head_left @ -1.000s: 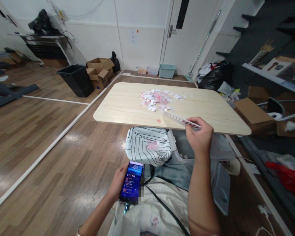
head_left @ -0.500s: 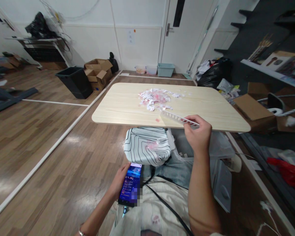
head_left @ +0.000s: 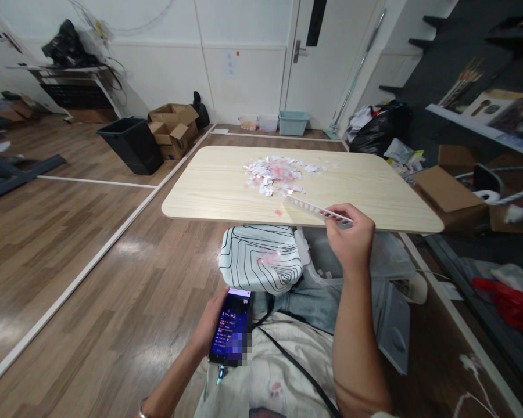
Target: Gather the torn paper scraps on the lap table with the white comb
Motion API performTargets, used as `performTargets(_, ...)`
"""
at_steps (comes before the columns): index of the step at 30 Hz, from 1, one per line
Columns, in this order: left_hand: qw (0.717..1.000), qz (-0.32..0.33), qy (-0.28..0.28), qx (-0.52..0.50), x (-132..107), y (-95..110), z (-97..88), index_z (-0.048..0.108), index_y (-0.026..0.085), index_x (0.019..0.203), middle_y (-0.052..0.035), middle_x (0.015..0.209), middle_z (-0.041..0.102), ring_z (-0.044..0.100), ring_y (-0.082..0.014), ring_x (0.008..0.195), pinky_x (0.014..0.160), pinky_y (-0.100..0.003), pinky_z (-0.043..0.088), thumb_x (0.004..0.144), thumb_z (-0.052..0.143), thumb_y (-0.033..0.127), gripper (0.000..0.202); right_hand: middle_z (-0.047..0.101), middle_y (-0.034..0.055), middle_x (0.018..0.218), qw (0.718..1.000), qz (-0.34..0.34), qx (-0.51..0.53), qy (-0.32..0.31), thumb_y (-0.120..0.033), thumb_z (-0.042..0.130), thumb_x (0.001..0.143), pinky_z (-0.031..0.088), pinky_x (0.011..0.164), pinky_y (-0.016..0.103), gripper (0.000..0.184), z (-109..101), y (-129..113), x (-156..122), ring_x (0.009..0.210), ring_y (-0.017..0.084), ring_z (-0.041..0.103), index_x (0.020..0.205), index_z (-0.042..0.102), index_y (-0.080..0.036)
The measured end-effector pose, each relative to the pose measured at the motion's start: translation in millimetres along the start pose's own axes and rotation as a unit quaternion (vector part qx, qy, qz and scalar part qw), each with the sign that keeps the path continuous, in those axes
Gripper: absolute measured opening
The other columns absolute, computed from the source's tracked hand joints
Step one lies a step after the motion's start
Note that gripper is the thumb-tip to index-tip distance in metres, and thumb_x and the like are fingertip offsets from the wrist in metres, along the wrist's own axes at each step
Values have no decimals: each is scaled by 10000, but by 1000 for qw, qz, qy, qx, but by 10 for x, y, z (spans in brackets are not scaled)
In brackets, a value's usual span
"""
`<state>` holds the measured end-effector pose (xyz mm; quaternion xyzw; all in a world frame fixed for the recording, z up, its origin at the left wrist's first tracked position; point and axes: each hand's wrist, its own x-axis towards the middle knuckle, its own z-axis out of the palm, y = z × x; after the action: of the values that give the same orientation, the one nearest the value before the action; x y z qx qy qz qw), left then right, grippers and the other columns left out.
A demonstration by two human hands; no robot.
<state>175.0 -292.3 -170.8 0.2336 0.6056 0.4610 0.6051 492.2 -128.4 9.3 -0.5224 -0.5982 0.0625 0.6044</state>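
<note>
My left hand (head_left: 211,316) is closed around the edge of a smartphone (head_left: 232,325) with a lit screen, a cable plugged into its lower end. Between the fingers and thumb of my right hand (head_left: 351,232) is a thin pale strip with a row of holes (head_left: 311,208), held above the near edge of the wooden table (head_left: 209,186). The strip's far end points toward a heap of torn white and pink paper scraps (head_left: 273,174) on the tabletop. A white cushion with black lines (head_left: 261,261) and a pink patch lies over my lap.
A clear plastic bin (head_left: 387,255) sits below the table's near edge, to the right. Left of the table stand a black trash bin (head_left: 133,145) and open cardboard boxes (head_left: 172,125). Another open box (head_left: 448,180) and a black bag (head_left: 381,128) are at the right.
The picture on the phone screen differs, its upper part now darker. Both hands, the strip and the paper scraps stay practically where they were.
</note>
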Motion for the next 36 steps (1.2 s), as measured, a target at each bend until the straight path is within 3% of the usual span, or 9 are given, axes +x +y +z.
performTargets(4,999,-5,-7,-34,0,-109,-46,890,188,1361,-194,1507,875,715,-490,1562,1338,-610,539,803,966,805,836,815,47,765,1000,-6,-2,3,-256,653,763,614,681,353,139,-10,3,4,697,262,771,794,788,-250)
performTargets(8,995,-24,-20,-90,-61,-231,-70,874,205,1460,-175,1631,817,671,-485,1628,1398,-627,501,821,980,765,856,810,48,759,1000,2,-4,4,-262,654,757,617,681,360,135,-27,-1,11,698,267,768,789,785,-254)
performTargets(12,983,-81,-80,-143,-169,-298,-164,816,248,1580,-151,1701,774,699,-455,1611,1390,-596,532,888,972,709,847,810,51,771,1000,15,-11,-1,-269,661,754,612,676,358,137,-28,-11,9,709,269,765,800,789,-255)
performTargets(17,953,-168,-172,-185,-331,-245,-334,570,285,1814,-166,1664,796,827,-423,1439,1309,-645,607,1041,910,579,894,806,44,775,1000,24,-17,-2,-268,672,753,626,695,352,134,-21,-16,8,721,266,765,810,793,-254)
performTargets(24,953,-160,-160,-200,-560,-267,-627,825,195,1471,-207,1387,912,905,-465,1227,1210,-642,666,932,986,642,719,813,45,784,999,25,-25,0,-257,666,742,640,722,366,136,-27,-24,13,723,269,766,805,788,-256)
performTargets(28,950,-145,-184,-205,-602,-269,-915,604,288,1796,-220,1478,880,874,-515,1308,1212,-702,649,938,984,576,982,817,46,790,999,38,-30,-7,-247,676,737,644,731,367,122,-31,-37,18,741,273,771,800,780,-259)
performTargets(31,956,-113,-167,-213,-600,-275,-1109,359,353,1934,-201,1543,858,829,-501,1417,1222,-641,660,944,975,547,1182,808,47,776,999,34,-26,-6,-275,686,742,634,709,361,110,-37,-41,18,722,269,762,798,780,-259)
performTargets(33,959,-86,-145,-227,-609,-230,-1154,256,398,1957,-186,1615,824,804,-497,1461,1191,-626,686,953,962,539,1236,802,47,763,999,30,-25,-5,-293,684,745,625,696,360,114,-42,-39,19,705,267,755,795,781,-258)
performTargets(36,963,-59,-129,-228,-644,-11,-1056,220,478,1951,-174,1771,709,784,-527,1481,1077,-656,739,973,943,488,1217,803,46,758,999,26,-23,-6,-308,683,753,628,705,364,121,-49,-33,24,704,269,762,795,783,-256)
